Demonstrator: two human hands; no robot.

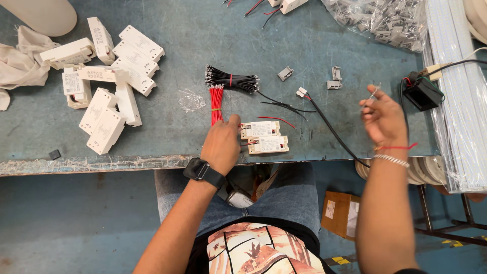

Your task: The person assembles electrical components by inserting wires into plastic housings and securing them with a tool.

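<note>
We look down from above at a worn blue-green metal workbench [203, 40], with our knees and a patterned shirt below its near edge.

Our left hand [221, 143], a black smartwatch on its wrist, rests at the near edge of the bench. Its fingers are curled together, with the tips pressed down on the end of a small white rectangular plastic driver box [259, 129]. A second matching white box [268, 144] lies just nearer, touching the first. Just beyond the left hand lies a tied bundle of short red wires [216, 101], and beyond that, lying crosswise, a bundle of short black wires [232, 80] held by a red band.

Our right hand [383, 121], with a red thread and a silver bracelet at the wrist, is raised above the right side of the bench. Its thumb and fingertips seem to pinch a thin pale wire [373, 94], though the wire is blurred and hard to make out.

A long black cable with a white plug [324, 121] runs between the two hands. At far left sits a loose heap of larger white plastic boxes [109, 81].
</note>
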